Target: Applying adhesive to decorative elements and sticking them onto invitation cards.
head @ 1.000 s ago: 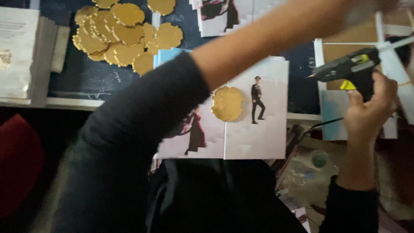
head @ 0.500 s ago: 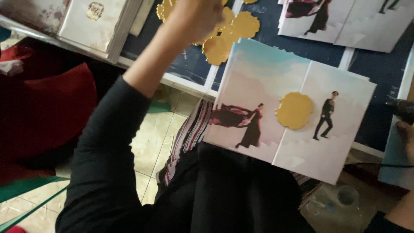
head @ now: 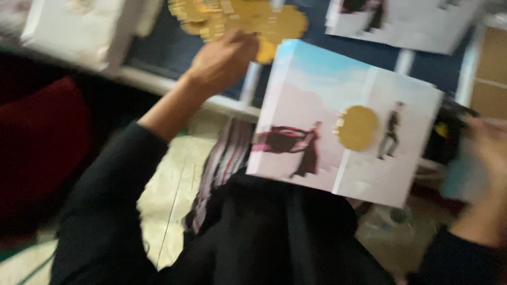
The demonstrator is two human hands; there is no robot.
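Fingers of the left hand (head: 222, 60) curl onto the gold discs (head: 248, 18); the blurred right hand (head: 488, 153) grips a glue gun (head: 446, 140), finger positions unclear.

Shiny gold foil-like discs (head: 248, 18), smooth printed paper card (head: 343, 119), seemingly matt black cloth sleeve (head: 105, 211)
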